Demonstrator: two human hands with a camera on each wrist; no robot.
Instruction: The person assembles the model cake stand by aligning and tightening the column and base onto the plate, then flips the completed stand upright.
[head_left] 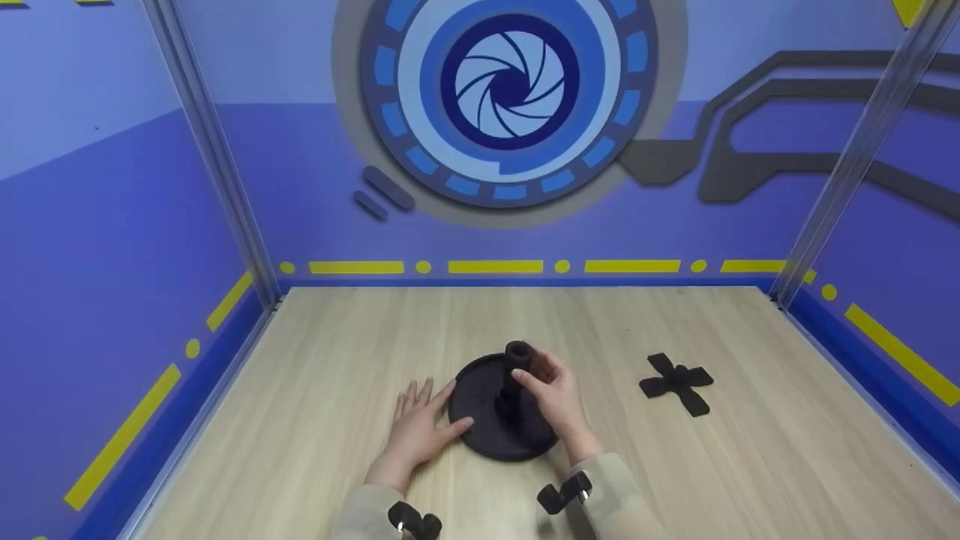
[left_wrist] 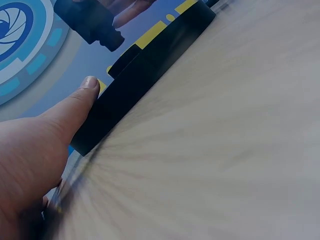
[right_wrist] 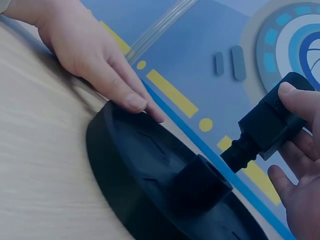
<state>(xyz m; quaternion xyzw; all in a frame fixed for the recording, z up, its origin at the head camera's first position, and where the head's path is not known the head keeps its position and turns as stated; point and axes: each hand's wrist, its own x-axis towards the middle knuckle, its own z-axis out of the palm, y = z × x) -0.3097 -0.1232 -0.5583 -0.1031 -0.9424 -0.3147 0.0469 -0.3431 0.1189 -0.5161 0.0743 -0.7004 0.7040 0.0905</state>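
A round black base (head_left: 480,424) with a raised rim and a hollow socket (right_wrist: 202,182) in its middle lies on the wooden table. My left hand (head_left: 420,431) steadies its left side, thumb on the rim and the other fingers spread fairly straight beside it. My right hand (head_left: 559,397) pinches a black post with a threaded lower end (right_wrist: 272,120) between thumb and fingers. In the right wrist view the threaded end hangs above the socket, apart from it and tilted. To the right, a black four-armed cross piece (head_left: 677,384) lies on the table, touched by neither hand.
The wooden tabletop (head_left: 300,390) runs back to a blue patterned wall (head_left: 300,187). Side walls with metal corner posts (head_left: 217,165) enclose it left and right. A black device (head_left: 566,491) is strapped on each wrist.
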